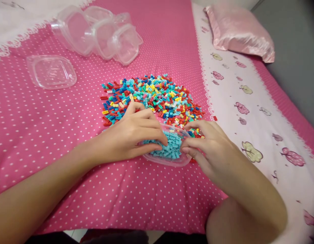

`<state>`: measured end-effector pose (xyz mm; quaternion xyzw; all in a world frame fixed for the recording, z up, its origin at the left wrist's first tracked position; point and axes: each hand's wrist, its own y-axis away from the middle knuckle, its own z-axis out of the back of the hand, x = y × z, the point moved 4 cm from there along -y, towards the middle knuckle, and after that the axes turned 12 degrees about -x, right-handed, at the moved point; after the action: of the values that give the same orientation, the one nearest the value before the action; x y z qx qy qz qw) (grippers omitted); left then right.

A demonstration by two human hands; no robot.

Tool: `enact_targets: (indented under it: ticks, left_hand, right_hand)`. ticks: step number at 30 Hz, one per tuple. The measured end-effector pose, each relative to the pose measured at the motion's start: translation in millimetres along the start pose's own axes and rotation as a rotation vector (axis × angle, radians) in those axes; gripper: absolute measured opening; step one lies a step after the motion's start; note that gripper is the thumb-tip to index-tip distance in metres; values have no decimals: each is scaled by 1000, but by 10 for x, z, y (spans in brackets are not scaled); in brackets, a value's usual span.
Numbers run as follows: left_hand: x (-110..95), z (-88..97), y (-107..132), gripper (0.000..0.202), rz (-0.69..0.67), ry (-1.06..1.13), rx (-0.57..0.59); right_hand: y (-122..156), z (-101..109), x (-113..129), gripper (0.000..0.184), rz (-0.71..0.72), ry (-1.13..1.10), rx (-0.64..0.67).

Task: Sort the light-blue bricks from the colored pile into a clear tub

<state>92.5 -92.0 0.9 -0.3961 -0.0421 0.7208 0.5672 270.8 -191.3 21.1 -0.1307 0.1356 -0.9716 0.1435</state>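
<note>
Cupping the left edge, the left hand point(131, 135) closes its grip on the small clear plastic tub point(167, 162), which sits on the pink polka-dot bed sheet point(45, 118) against the mixed-colour toy brick pile point(152, 95). Right hand point(210, 145) grip bunched at the right rim; clamped or not, cannot tell. Tub holds only light-blue toy bricks point(172, 146). Probably light, thin, flexy, spills easily: hold both sides low. Stacked clear plastic tubs point(96, 34) and flat clear lid point(51, 71) look empty.
</note>
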Motion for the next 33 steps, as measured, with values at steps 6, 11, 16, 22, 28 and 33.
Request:
enact_targets:
  ticks: [6, 11, 16, 22, 28, 33]
  left_hand:
    - [-39, 20, -1, 10, -47, -32, -23]
    - [-72, 70, -21, 8, -38, -55, -155]
    - [-53, 101, -1, 24, 82, 23, -253]
    - [0, 78, 59, 36, 215, 174, -296]
    - [-6, 86, 46, 36, 219, 145, -308]
    - [-19, 77, 32, 30, 185, 93, -290]
  right_hand:
    - [-8, 16, 40, 25, -46, -26, 64]
    - [-122, 168, 96, 19, -98, -50, -163]
    - [-270, 134, 234, 16, -80, -115, -414]
    - [-323, 30, 294, 17, -15, -154, -428]
    - [-309, 37, 309, 15, 2, -169, -421]
    - [-315, 3, 309, 9, 15, -195, -374]
